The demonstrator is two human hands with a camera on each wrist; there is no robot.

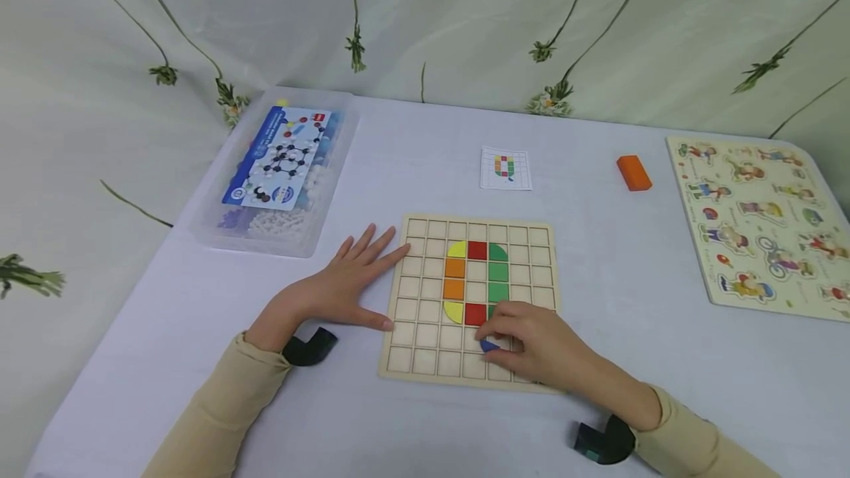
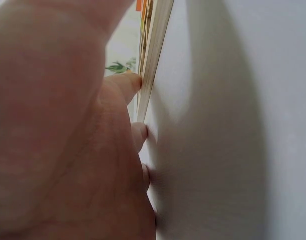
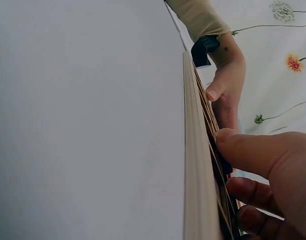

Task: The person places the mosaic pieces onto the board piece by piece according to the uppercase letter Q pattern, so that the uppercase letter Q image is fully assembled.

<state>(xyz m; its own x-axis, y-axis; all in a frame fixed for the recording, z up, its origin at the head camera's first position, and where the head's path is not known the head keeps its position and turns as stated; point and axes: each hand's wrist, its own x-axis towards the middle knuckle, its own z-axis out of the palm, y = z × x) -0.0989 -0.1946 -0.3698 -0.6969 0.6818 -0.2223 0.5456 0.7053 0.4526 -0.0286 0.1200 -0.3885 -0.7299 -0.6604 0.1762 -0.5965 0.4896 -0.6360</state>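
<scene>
A wooden grid board (image 1: 415, 334) lies on the white table, bearing a ring of coloured tiles. Yellow quarter-rounds, orange squares (image 1: 454, 268), red squares (image 1: 477, 250) and green tiles (image 1: 498, 272) form it. My right hand (image 1: 541, 341) pinches a blue tile (image 1: 488, 345) between thumb and fingers, just below the ring's lower right corner; in the right wrist view the blue tile (image 3: 226, 166) is mostly hidden by the thumb. Spread out, my left hand (image 1: 341, 290) rests at the board's left edge, thumb and index finger touching the frame. The left wrist view shows fingertips against the board's side (image 2: 155, 50).
Beyond the board lies a small pattern card (image 1: 506, 168). An orange block (image 1: 634, 172) sits to its right. A picture puzzle board (image 1: 757, 223) lies at the far right, and a clear plastic box (image 1: 279, 168) with a molecule label stands at the back left.
</scene>
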